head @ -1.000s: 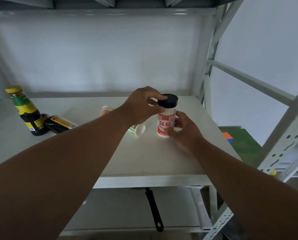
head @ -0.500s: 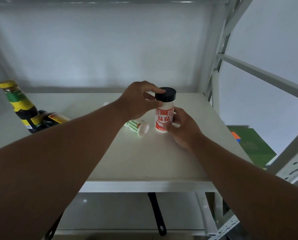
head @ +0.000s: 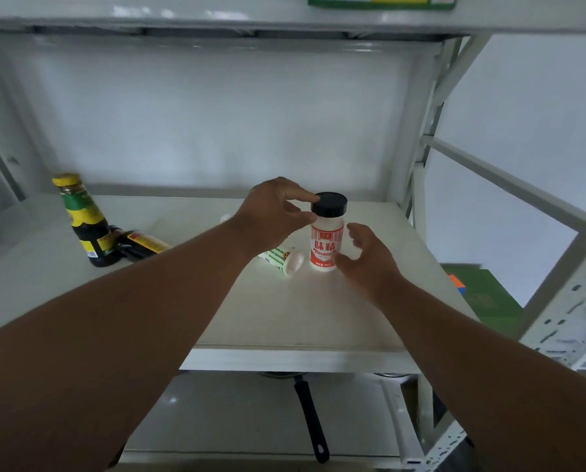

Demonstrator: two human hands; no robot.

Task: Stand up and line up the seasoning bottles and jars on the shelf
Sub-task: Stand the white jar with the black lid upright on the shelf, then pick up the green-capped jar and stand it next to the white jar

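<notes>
A white seasoning jar (head: 326,243) with a black lid and a red label stands upright on the white shelf (head: 318,315), right of centre. My left hand (head: 272,212) pinches the jar's lid from the left. Beside the jar's lower right, my right hand (head: 366,262) has its fingers spread, with the thumb close to the base. A green-and-white jar (head: 281,261) lies on its side just left of the standing jar. At the left, a dark sauce bottle (head: 86,223) with a yellow cap stands upright, and a second dark bottle (head: 143,242) lies beside it.
Part of a small white-capped jar (head: 225,218) shows behind my left forearm. The shelf's uprights (head: 417,206) rise at the right. On the lower shelf lies a black pan handle (head: 310,420). A green box (head: 482,296) sits beyond the shelf at the right.
My right hand has loosened its grip on the white jar and spread its fingers. My left hand stays on the lid. The view has tilted upward.
</notes>
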